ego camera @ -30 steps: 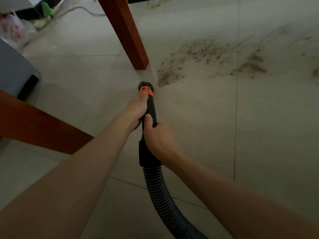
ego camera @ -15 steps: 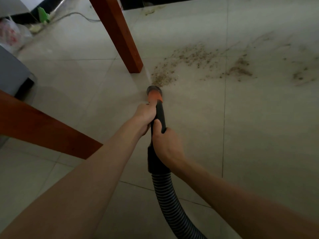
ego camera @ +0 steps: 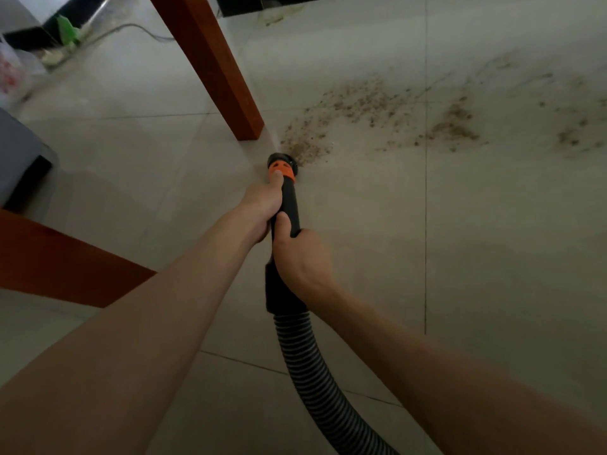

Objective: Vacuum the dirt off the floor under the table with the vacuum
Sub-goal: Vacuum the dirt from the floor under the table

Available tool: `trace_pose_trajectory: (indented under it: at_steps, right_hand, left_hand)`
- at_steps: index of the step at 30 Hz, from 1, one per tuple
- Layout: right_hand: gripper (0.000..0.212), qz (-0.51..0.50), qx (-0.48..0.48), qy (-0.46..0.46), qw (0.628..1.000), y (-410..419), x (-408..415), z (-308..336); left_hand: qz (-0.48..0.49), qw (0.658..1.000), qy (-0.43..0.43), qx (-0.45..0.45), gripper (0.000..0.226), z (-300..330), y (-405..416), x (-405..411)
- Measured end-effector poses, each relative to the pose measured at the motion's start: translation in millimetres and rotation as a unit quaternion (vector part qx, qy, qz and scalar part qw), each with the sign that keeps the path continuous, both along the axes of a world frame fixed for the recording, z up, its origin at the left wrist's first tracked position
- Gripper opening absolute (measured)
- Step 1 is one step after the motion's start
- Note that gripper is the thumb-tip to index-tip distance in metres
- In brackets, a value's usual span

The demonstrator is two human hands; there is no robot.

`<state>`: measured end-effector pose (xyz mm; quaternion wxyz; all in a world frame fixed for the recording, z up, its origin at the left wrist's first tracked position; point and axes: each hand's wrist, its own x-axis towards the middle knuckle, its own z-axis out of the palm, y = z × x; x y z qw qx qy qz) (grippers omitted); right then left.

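Both bare forearms reached forward from the bottom corners of the view and met on the black plastic vacuum wand (ego camera: 289, 205), which pointed toward twelve o'clock, tipped down to the pale tiled floor (ego camera: 492, 257). The left hand (ego camera: 262, 205) sat further forward, its fingers wrapped round the wand from the nine o'clock side and its thumb laid straight along the top, the tip pressed against the orange plastic collar (ego camera: 281, 172). The right hand (ego camera: 300, 257) gripped just behind it, touching the left, knuckles up, fingers curled out of sight round the three o'clock side and the thumb lying along the tube. Behind the right wrist the wand widened into a black cuff, and from there the black ribbed flexible hose (ego camera: 315, 372) curved toward five o'clock and left the view.

The round black nozzle mouth (ego camera: 282, 160) rested at the near edge of the scattered brown dirt (ego camera: 361, 110), touching its closest clump. The rest of the dirt spread from there toward two and three o'clock across a tile joint. The reddish-brown wooden table leg (ego camera: 213, 67) stood just beside the nozzle at eleven o'clock, and a second reddish-brown wooden rail (ego camera: 59, 257) crossed at nine o'clock, under the left forearm.
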<state>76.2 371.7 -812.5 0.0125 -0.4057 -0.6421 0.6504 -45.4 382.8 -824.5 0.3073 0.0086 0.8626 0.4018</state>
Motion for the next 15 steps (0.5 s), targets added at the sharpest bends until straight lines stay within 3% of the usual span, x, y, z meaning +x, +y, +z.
trace_pose_trajectory:
  at_steps: [15]
  right_hand:
    - [0.051,-0.006,-0.010,0.011,1.000,26.2,-38.2,-9.1]
  left_hand:
    - [-0.010,1.000,0.017,0.007,0.053,2.1,26.2,-29.6]
